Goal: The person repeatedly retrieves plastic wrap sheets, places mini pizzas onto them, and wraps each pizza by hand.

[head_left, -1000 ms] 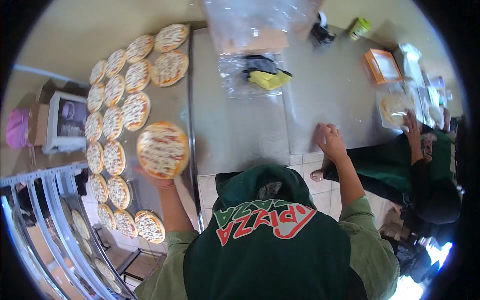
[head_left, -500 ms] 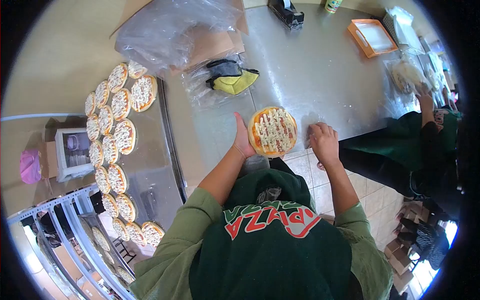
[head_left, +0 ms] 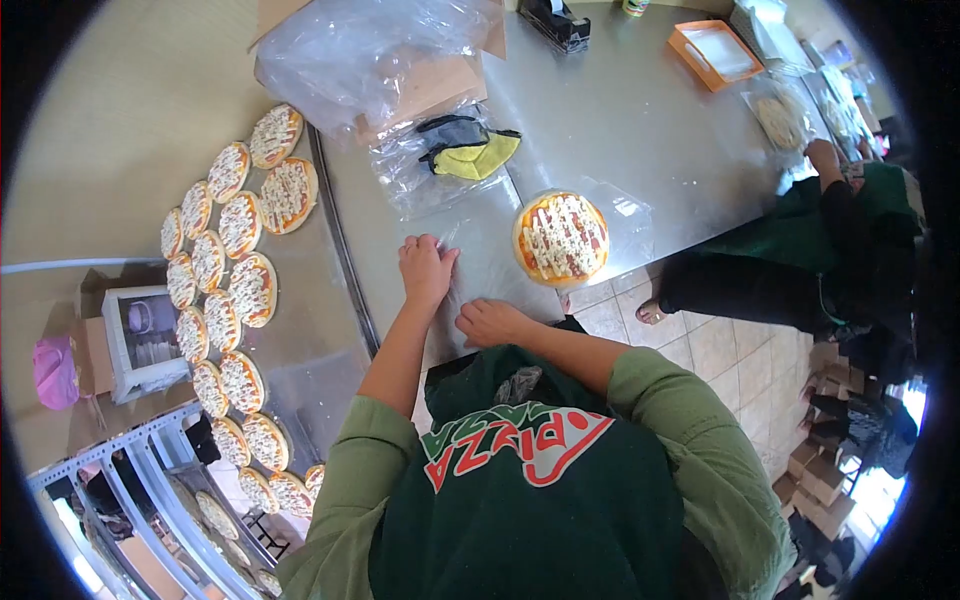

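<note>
My left hand is closed, its fingertips pinching a thin clear plastic sheet low over the metal table. Just right of it and nearer my apron, my right hand is curled, with its fingers at the sheet's near edge. A topped pizza lies flat to the right of both hands, near the table's front edge, touched by neither. Clear plastic shows beyond the pizza's right side. Glare makes the plastic's outline hard to follow.
Rows of pizzas cover the left table. Farther back are a yellow and grey cloth, a large plastic bag, a tape dispenser and an orange tray. A co-worker stands at the right.
The pizza has left my left hand and now rests on the table. My left hand moved left; my right hand crossed leftward and nearer to me. Both now meet clear plastic.
</note>
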Demonstrator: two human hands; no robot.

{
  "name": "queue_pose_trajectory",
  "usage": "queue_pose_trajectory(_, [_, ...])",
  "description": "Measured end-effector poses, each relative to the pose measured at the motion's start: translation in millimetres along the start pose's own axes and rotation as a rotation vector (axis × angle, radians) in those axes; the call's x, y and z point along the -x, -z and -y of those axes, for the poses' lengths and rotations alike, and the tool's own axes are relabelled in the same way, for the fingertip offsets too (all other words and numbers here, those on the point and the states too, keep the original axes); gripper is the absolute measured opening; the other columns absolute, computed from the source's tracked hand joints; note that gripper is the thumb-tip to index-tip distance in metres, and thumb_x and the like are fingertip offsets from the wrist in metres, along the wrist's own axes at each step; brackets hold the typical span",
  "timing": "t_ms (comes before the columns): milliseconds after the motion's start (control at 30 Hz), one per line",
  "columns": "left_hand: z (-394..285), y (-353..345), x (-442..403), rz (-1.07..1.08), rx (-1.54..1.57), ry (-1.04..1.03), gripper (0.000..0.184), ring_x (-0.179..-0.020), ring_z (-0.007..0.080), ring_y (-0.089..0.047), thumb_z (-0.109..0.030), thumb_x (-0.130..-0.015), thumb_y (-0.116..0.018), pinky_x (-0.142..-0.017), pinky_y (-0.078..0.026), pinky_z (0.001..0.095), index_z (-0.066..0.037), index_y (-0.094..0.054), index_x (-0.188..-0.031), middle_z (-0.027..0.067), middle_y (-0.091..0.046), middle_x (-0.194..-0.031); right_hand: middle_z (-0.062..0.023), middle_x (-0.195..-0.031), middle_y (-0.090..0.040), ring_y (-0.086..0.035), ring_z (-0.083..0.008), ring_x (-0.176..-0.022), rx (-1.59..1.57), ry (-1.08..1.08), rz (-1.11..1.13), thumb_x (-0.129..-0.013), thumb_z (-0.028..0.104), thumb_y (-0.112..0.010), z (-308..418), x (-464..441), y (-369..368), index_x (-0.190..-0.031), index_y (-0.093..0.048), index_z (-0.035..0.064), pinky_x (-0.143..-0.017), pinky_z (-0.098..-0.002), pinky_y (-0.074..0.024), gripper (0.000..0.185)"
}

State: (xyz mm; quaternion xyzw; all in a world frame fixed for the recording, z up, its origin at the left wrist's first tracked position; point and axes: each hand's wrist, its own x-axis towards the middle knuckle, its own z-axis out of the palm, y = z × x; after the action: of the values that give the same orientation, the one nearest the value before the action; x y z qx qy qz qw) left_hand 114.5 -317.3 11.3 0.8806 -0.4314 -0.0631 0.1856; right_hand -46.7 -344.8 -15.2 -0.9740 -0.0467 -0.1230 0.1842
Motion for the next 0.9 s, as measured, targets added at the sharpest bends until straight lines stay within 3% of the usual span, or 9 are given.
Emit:
queue_pose_trajectory(200, [2,5,-26,0.371,0.457,0.144,0.024,-0.081,0.0343,-0.058,-0.023,-0.080,-0.059,-0.070,-0.047,0.0418,-0.004,-0.052,-0.091,0.0169,-0.058,-0.091,-0.0118,-0.080,-0.054,-0.056,-0.0257,-0.066,-0.323,-0.435,-0.069,-0.078,0.017,-0.057,1,12,15,-0.081,-0.051,0.0066,-0.059,-0.0364,-0.0480,0.012])
queue_pose_trajectory(267, [-23,19,-22,0.397,0.872,0.228,0.027,-0.083,0.0347,-0.058,-0.026,-0.081,-0.058,-0.072,-0.047,0.0426,-0.004,-0.050,-0.095,0.0169,-0.059,-0.093,-0.0088,-0.075,-0.053,-0.054,-0.0202,-0.061,-0.398,-0.651,-0.502,-0.084,0.010,-0.051,0,28,58,-0.083,-0.049,0.0065,-0.055,-0.0319,-0.0466,0.004])
queue_pose_trajectory(367, [-66,28,-14,0.417,1.489,0.361,0.032,-0.085,0.0353,-0.059,-0.030,-0.083,-0.056,-0.074,-0.048,0.0439,-0.005,-0.046,-0.100,0.0171,-0.059,-0.095,-0.0041,-0.068,-0.049,-0.050,-0.0110,-0.055,-1.045,-1.139,-0.981,-0.088,0.010,-0.049,-12,74,82,-0.085,-0.047,0.0049,-0.049,-0.0250,-0.0421,0.007])
queue_pose_trajectory(467, [-88,-15,4,0.159,0.672,-0.478,0.053,-0.111,0.0374,-0.048,-0.036,-0.080,-0.061,-0.091,-0.039,0.0482,-0.001,-0.041,-0.115,0.0226,-0.047,-0.122,-0.0031,-0.066,-0.049,-0.047,-0.0077,-0.050,-1.025,-1.315,-1.049,-0.090,0.013,-0.049,-27,103,74,-0.085,-0.047,0.0047,-0.046,-0.0216,-0.0388,0.009])
queue_pose_trajectory(600, [-118,-30,7,0.194,0.177,-0.687,0.093,-0.131,0.0378,-0.021,-0.050,-0.064,-0.070,-0.102,-0.022,0.0528,0.000,-0.030,-0.131,0.0222,-0.024,-0.140,-0.0017,-0.066,-0.051,-0.048,-0.0083,-0.052,-1.047,-1.437,-0.888,-0.088,0.015,-0.052,-39,120,71,-0.086,-0.050,0.0038,-0.047,-0.0236,-0.0399,0.011])
queue_pose_trajectory(667, [-123,-31,7,0.237,0.098,-0.691,0.108,-0.132,0.0381,-0.016,-0.056,-0.056,-0.071,-0.103,-0.017,0.0550,0.000,-0.025,-0.135,0.0201,-0.019,-0.142,-0.0041,-0.067,-0.051,-0.050,-0.0140,-0.056,-0.728,-1.413,-0.823,-0.084,0.016,-0.057,-42,134,80,-0.088,-0.051,0.0033,-0.052,-0.0277,-0.0417,0.015])
queue_pose_trajectory(800, [-150,-18,-4,0.206,0.067,-0.772,0.091,-0.124,0.0414,-0.029,-0.057,-0.060,-0.068,-0.099,-0.022,0.0552,-0.003,-0.040,-0.127,0.0197,-0.033,-0.134,-0.0109,-0.087,-0.050,-0.052,-0.0273,-0.081,0.015,-1.144,-0.714,-0.073,0.020,-0.069,-60,150,132,-0.097,-0.051,0.0054,-0.067,-0.0361,-0.0443,0.034])
queue_pose_trajectory(833, [-160,-25,-14,0.255,0.209,-0.812,0.063,-0.119,0.0388,-0.035,-0.044,-0.071,-0.067,-0.098,-0.026,0.0513,-0.004,-0.048,-0.116,0.0177,-0.041,-0.127,-0.0113,-0.089,-0.050,-0.052,-0.0284,-0.083,0.124,-1.076,-0.677,-0.074,0.019,-0.068,-69,148,144,-0.100,-0.051,0.0057,-0.069,-0.0370,-0.0443,0.034])
queue_pose_trajectory(900, [-184,-58,-35,0.602,0.216,-0.847,0.051,-0.118,0.0372,-0.037,-0.038,-0.076,-0.064,-0.098,-0.027,0.0497,-0.003,-0.051,-0.111,0.0163,-0.044,-0.124,-0.0119,-0.089,-0.051,-0.053,-0.0297,-0.084,0.205,-1.028,-0.602,-0.075,0.017,-0.066,-90,150,147,-0.102,-0.051,0.0060,-0.070,-0.0380,-0.0449,0.034])
